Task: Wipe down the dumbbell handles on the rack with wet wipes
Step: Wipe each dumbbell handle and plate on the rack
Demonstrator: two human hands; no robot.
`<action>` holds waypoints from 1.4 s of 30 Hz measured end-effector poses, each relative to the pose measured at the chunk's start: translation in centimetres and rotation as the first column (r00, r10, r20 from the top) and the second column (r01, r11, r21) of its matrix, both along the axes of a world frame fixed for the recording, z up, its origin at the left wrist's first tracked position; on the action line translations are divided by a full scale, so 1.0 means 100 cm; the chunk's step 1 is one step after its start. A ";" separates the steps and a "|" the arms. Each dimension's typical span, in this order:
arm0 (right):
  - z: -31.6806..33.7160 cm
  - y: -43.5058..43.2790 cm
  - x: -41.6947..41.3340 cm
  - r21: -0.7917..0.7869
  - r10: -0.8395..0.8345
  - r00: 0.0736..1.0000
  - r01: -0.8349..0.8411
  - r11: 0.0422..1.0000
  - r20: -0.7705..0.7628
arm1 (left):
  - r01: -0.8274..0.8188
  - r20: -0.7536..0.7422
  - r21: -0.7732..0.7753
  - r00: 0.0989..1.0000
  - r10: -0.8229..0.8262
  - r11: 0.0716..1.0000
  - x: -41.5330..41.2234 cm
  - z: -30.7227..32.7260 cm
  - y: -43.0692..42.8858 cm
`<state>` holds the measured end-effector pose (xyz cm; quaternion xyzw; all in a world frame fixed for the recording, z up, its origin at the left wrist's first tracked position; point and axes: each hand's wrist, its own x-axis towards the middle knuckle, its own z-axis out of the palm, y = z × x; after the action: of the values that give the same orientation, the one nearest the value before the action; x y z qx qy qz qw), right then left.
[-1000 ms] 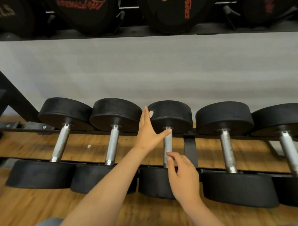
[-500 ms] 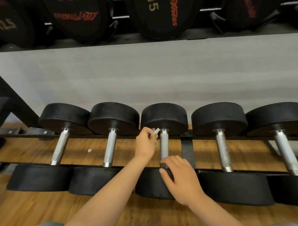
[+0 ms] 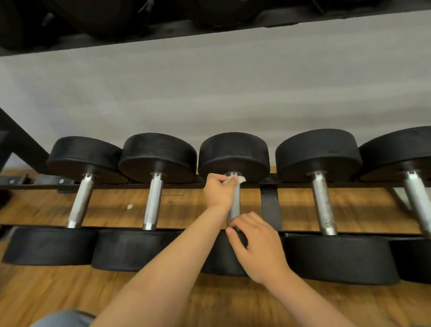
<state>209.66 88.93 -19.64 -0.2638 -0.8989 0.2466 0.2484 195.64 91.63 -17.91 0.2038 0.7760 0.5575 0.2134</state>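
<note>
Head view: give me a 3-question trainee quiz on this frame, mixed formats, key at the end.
1. True or false: the left hand grips a wet wipe against the far end of the middle dumbbell handle.
2. How many dumbbells show on the lower rack? A three, B five, C seven.
3. Fill in: the right hand holds that handle's ___ end.
Key: 1 true; 2 B; 3 near.

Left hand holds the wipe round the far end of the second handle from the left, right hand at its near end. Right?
Not the second: the head view shows it is the third handle from the left. The left hand holds the wipe round its far end, the right hand at its near end.
</note>
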 end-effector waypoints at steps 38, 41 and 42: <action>0.000 -0.002 0.000 -0.025 -0.021 0.998 0.020 1.000 -0.061 | -0.164 0.159 -0.006 0.974 0.163 0.986 -0.013 0.000 0.007; -0.001 -0.001 0.000 -0.028 -0.025 0.998 0.023 0.999 -0.061 | -0.036 0.265 -0.082 0.963 0.057 0.996 -0.012 -0.002 0.011; -0.002 -0.001 0.000 -0.032 -0.024 0.998 0.022 0.999 -0.053 | -0.003 0.272 -0.110 0.962 0.033 0.994 -0.009 -0.003 0.011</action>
<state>209.63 88.80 -19.81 -0.2714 -0.8847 0.2648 0.2712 194.69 92.75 -18.24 0.1060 0.7700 0.5391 0.3244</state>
